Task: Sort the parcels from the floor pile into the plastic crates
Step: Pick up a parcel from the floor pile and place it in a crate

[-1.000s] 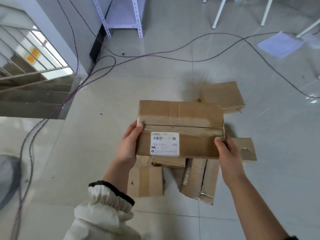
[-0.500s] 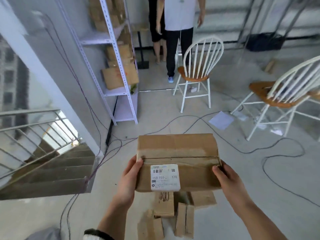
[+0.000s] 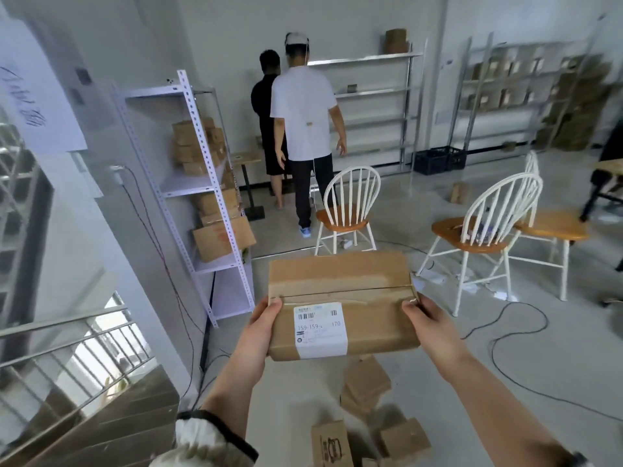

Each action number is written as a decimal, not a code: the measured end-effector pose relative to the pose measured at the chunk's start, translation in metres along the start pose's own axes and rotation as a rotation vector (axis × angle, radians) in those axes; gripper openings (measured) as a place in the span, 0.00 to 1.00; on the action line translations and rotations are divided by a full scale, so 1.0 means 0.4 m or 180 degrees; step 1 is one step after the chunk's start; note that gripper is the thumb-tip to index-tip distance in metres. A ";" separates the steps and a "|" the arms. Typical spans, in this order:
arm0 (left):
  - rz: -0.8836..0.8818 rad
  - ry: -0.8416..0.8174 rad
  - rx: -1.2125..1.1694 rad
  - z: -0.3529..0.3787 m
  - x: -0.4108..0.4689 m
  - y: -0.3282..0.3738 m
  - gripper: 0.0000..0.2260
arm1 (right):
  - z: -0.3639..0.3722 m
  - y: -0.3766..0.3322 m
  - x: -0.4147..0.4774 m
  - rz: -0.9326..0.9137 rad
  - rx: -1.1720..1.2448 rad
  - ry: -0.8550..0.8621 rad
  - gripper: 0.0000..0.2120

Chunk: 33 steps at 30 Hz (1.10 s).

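Note:
I hold a flat brown cardboard parcel (image 3: 340,301) with a white barcode label in front of me at chest height. My left hand (image 3: 261,326) grips its left end, thumb on top. At the parcel's right end, my right hand (image 3: 423,320) grips it the same way. Below the parcel, the floor pile of small cardboard parcels (image 3: 365,416) lies at the bottom centre. A dark plastic crate (image 3: 438,160) stands on the floor far back, under the metal shelving.
A white shelf rack (image 3: 202,197) with boxes stands at the left. Two people (image 3: 303,129) stand beyond it. White-backed wooden chairs (image 3: 347,210) (image 3: 485,237) and loose cables (image 3: 505,335) occupy the floor ahead. A stair opening with a railing (image 3: 67,365) lies at the left.
My view has tilted up from the floor pile to the room. The parcel stays gripped in both hands and has risen with them.

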<state>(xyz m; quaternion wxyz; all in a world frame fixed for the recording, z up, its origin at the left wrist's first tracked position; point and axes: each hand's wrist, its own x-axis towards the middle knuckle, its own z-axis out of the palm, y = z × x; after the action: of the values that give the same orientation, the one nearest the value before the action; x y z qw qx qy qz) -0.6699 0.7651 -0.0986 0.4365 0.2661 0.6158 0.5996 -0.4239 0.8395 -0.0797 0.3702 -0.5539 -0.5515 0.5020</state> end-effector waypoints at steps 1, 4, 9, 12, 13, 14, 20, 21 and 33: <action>0.0012 -0.0045 0.0015 -0.007 -0.003 0.003 0.08 | 0.002 -0.004 -0.014 0.0000 0.0011 0.0020 0.17; -0.0002 -0.0123 0.0022 -0.019 -0.005 0.012 0.07 | 0.006 -0.009 -0.047 -0.0010 0.0035 0.0143 0.18; 0.0032 -0.0183 0.0031 0.002 0.014 0.029 0.07 | -0.002 -0.014 -0.082 -0.0014 0.0204 0.0411 0.17; 0.0144 -0.0348 0.0100 0.044 0.017 0.042 0.09 | -0.036 -0.016 -0.102 0.0011 0.0315 0.0665 0.18; 0.0171 -0.0420 0.0110 0.065 0.015 0.048 0.10 | -0.053 -0.014 -0.111 0.0010 0.0313 0.0767 0.18; 0.0189 -0.0500 0.0111 0.090 0.011 0.052 0.11 | -0.074 -0.008 -0.118 0.0018 0.0308 0.0865 0.18; 0.0186 -0.1039 0.0132 0.303 -0.062 0.076 0.05 | -0.262 0.013 -0.212 -0.0051 0.0369 0.1425 0.16; 0.0201 -0.1180 0.0176 0.344 -0.080 0.075 0.04 | -0.302 0.018 -0.236 -0.0077 0.0375 0.1526 0.16; 0.0305 -0.2770 0.0532 0.848 -0.542 -0.040 0.04 | -0.782 0.160 -0.764 -0.0091 0.0440 0.2918 0.08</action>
<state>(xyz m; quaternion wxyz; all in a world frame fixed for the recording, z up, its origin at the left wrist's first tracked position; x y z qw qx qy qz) -0.2729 0.7501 -0.0329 0.6037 0.5562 0.4080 0.3995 -0.0725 0.5764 -0.0267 0.6187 -0.6850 -0.3038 0.2358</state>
